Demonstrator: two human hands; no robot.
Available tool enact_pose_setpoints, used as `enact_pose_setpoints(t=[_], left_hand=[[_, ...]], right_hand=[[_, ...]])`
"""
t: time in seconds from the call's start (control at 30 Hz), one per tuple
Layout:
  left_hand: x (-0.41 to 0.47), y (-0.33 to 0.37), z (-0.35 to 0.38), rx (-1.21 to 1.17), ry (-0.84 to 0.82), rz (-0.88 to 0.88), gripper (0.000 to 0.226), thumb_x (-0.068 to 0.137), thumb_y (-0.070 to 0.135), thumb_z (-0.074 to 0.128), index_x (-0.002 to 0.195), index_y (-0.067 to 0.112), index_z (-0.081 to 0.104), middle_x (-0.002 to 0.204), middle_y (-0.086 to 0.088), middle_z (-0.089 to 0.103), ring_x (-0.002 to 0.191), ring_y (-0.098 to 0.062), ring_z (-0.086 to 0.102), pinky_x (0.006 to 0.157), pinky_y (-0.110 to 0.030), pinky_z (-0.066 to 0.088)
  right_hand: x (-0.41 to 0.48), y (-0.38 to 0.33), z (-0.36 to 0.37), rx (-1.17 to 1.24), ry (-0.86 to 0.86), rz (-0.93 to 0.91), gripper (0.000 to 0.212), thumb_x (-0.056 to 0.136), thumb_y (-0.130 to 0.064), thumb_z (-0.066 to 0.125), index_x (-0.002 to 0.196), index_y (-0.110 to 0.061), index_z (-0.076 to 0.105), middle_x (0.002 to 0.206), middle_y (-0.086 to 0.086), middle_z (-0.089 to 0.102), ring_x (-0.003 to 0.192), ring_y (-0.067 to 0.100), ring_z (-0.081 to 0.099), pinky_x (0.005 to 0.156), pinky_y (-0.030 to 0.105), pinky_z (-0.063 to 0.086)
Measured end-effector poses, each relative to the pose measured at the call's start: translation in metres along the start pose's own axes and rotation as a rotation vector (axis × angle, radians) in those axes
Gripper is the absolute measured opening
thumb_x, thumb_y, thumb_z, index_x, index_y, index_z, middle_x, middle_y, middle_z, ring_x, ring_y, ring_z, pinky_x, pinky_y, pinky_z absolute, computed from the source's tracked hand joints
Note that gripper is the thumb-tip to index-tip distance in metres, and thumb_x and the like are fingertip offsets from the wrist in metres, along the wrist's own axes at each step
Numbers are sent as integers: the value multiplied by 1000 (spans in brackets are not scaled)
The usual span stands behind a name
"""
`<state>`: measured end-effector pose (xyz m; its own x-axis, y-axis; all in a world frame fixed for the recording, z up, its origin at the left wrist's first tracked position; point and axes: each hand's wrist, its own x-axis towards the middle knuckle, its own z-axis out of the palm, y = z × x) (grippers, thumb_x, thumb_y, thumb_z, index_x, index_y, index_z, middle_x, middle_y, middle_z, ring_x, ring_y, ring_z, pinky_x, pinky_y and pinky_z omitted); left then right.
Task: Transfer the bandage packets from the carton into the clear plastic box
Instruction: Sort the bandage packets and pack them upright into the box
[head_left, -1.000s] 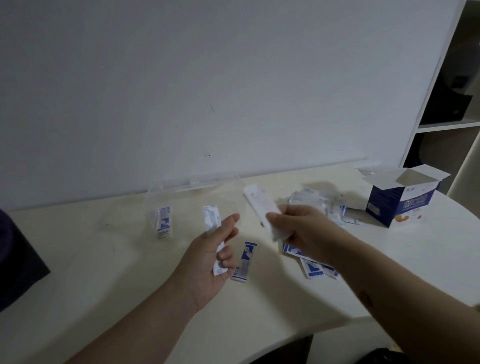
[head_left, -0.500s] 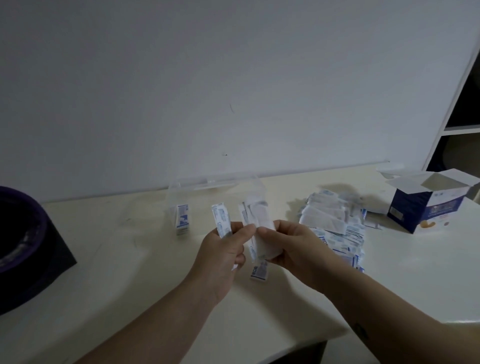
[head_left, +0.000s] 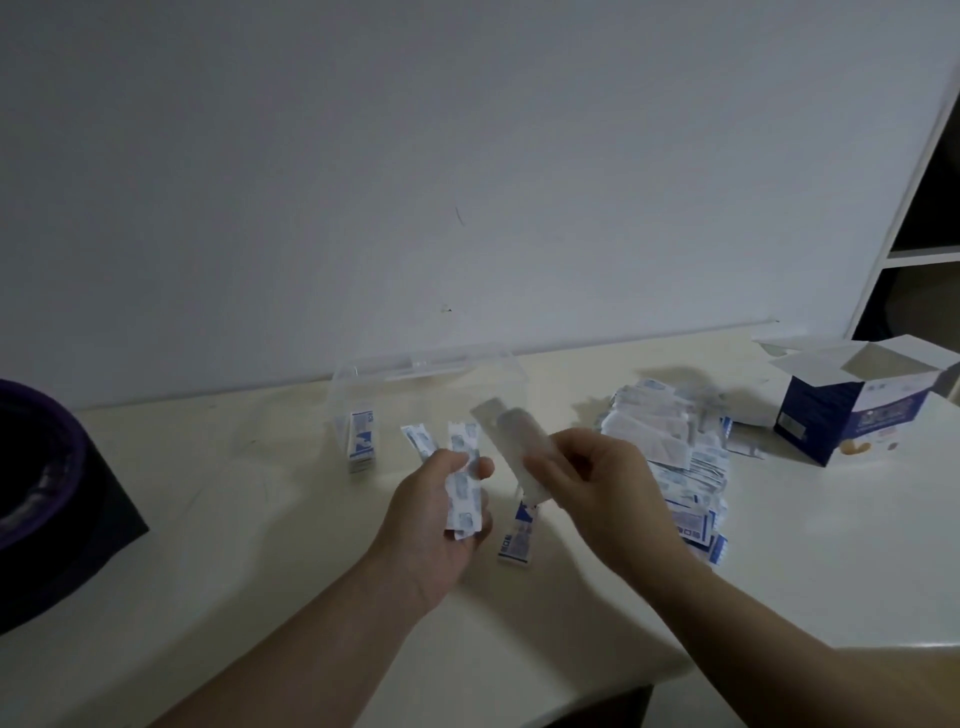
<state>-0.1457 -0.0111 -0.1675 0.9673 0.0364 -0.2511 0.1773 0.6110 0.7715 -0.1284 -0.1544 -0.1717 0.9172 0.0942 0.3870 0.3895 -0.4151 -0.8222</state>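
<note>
Checking centre frame, I find the left hand (head_left: 441, 514) curled round a few bandage packets (head_left: 464, 488), their upper ends fanned above the fingers. The right hand (head_left: 602, 488), just beside it, pinches one longer pale packet (head_left: 511, 441) by its lower end; this one is motion-blurred and tilts toward the upper left. A loose packet (head_left: 517, 538) lies on the counter (head_left: 260, 519) below and between the hands. The clear plastic box (head_left: 415, 384) stands behind them, with an upright packet (head_left: 362, 439) inside near its left wall. A heap of packets (head_left: 670, 452) lies right of centre. The open carton (head_left: 852, 410) stands at the right edge, apart from the heap.
</note>
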Motion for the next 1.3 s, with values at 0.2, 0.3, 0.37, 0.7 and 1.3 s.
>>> enact_pose_setpoints(t=[0.2,0.3,0.37,0.7,1.3], left_hand=[[2,-4,-1,-44,-23,-90,39,93,50,44,103,19,65,73,0,66,65,-11,58,60,-24,41],[2,-2,-5,-50,-135,-80,56,85,62,41,105,15,65,79,-2,72,68,-10,67,71,-26,45],[1,-1,-6,-13,-158,-70,50,78,57,53,103,17,69,83,-1,67,73,-10,61,74,-24,43],[-1,5,-5,-179,-58,-45,20,92,18,50,78,9,62,78,-7,64,69,-18,63,67,-30,51],[15,3,-12,-183,8,-67,12,94,30,49,88,20,50,69,-1,47,40,-7,33,35,-12,28]], right_hand=[[-11,8,19,-525,46,-632,10,77,-7,62,80,-11,71,69,2,53,56,20,51,48,32,44],[-12,3,18,-597,48,-688,14,75,-6,63,85,-12,71,70,2,52,57,20,47,49,31,41],[-12,-1,18,-631,32,-712,19,72,-6,66,89,-13,71,71,2,51,58,18,46,50,30,39],[-22,4,2,-294,80,-787,7,83,-14,65,86,-18,59,78,-2,62,68,16,56,59,28,45],[-11,10,-7,-670,-385,-281,67,81,-67,17,122,-35,58,122,-13,58,107,11,46,94,30,32]])
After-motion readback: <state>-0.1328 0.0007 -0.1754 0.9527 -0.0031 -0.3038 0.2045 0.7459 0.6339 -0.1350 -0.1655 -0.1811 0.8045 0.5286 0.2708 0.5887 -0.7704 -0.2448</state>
